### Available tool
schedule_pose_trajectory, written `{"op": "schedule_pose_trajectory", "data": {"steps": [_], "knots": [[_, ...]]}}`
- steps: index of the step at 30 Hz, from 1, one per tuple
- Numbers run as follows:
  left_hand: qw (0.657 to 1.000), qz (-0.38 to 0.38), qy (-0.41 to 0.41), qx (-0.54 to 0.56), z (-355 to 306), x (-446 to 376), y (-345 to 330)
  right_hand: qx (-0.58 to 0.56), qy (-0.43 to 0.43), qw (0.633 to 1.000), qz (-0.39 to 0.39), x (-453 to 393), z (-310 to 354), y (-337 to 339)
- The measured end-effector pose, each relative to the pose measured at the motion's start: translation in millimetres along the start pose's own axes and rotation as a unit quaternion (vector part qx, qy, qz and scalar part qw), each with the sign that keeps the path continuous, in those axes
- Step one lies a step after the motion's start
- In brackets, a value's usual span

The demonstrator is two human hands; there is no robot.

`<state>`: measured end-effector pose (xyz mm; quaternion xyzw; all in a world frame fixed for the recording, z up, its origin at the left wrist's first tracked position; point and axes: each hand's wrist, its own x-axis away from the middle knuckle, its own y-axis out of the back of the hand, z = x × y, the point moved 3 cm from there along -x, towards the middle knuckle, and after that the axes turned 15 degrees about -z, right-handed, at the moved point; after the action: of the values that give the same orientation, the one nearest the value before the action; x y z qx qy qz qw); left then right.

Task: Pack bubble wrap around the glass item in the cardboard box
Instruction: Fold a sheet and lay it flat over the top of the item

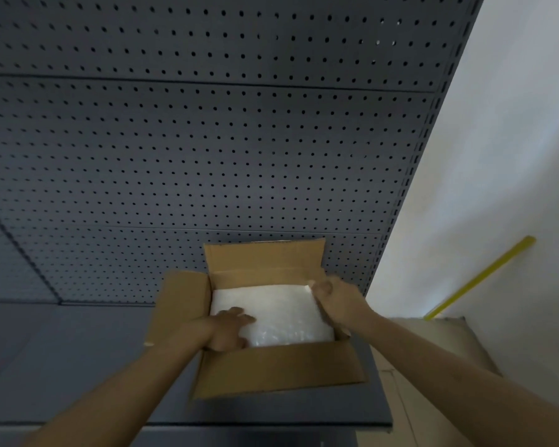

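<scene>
An open cardboard box [281, 369] stands on a dark grey shelf, all its flaps turned up or out. White bubble wrap [271, 308] fills the inside and covers whatever lies beneath; no glass item shows. My left hand [229, 330] lies on the wrap at the box's near left corner, fingers spread flat over it. My right hand [336, 298] is at the far right corner, its fingertips curled on the wrap's edge beside the right wall.
A dark pegboard panel [207, 140] rises right behind the box. The shelf [62, 359] stretches out to the left. A larger cardboard carton [433, 359] sits lower right, and a yellow stick [478, 279] leans on the white wall.
</scene>
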<state>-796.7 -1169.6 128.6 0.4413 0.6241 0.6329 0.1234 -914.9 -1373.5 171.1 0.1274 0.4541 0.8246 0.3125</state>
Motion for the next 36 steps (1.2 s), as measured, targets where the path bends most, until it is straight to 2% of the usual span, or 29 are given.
{"op": "schedule_pose_trajectory", "data": {"steps": [2,3,6,8,10,11,13,15,17,20,22,23,24,26,29,32,36], "knots": [[1.0,-0.012,0.006,0.015,2.3,5.0,0.8,0.108,0.057,0.989,0.089,6.5,-6.5,-21.8],[0.999,-0.021,0.008,0.026,4.1,7.8,2.1,0.157,0.072,0.979,0.108,7.4,-9.8,-27.8],[0.994,-0.077,0.022,0.077,16.0,15.5,7.2,0.238,0.114,0.959,0.103,2.0,-18.7,-33.4],[0.986,-0.155,0.052,0.035,27.7,19.2,11.9,0.224,0.106,0.964,0.092,-4.2,-21.8,-31.4],[0.963,-0.231,0.129,-0.057,40.2,19.7,17.8,0.243,0.116,0.958,0.097,-7.8,-23.7,-32.9],[0.946,-0.249,0.194,-0.072,47.3,21.3,21.3,0.249,0.114,0.957,0.098,-8.4,-23.6,-33.9],[0.914,-0.251,0.317,-0.04,62.3,25.8,24.8,0.264,0.104,0.954,0.099,-6.2,-24.5,-40.4],[0.897,-0.244,0.367,0.021,76.9,27.2,24.5,0.264,0.098,0.956,0.087,0.7,-22.0,-45.8],[0.889,-0.261,0.36,0.108,81.0,29.8,28.2,0.255,0.09,0.96,0.071,7.8,-21.5,-50.3],[0.882,-0.339,0.294,0.144,61.9,36.0,46.2,0.203,0.055,0.975,0.068,12.0,-23.5,-51.6],[0.877,-0.392,0.208,0.184,40.3,39.0,55.7,0.157,0.033,0.985,0.063,12.0,-25.2,-49.0],[0.883,-0.395,0.15,0.203,28.2,39.5,57.2,0.127,0.025,0.99,0.058,12.1,-25.6,-47.5],[0.897,-0.374,0.094,0.218,17.1,38.9,54.2,0.113,0.023,0.992,0.052,12.3,-26.3,-46.8],[0.939,-0.276,0.017,0.203,-3.3,35.2,37.4,0.116,0.023,0.992,0.048,12.8,-25.7,-45.1],[0.99,-0.103,-0.002,0.092,-19.8,28.0,0.8,0.157,0.022,0.986,0.061,16.3,-21.6,-45.6],[1.0,0.006,-0.005,0.005,-21.1,30.3,-15.2,0.165,0.01,0.983,0.083,21.0,-19.6,-50.4],[0.992,0.08,-0.027,-0.09,-23.9,43.9,-15.6,0.169,0.038,0.979,0.105,18.7,-23.4,-50.6]]}}
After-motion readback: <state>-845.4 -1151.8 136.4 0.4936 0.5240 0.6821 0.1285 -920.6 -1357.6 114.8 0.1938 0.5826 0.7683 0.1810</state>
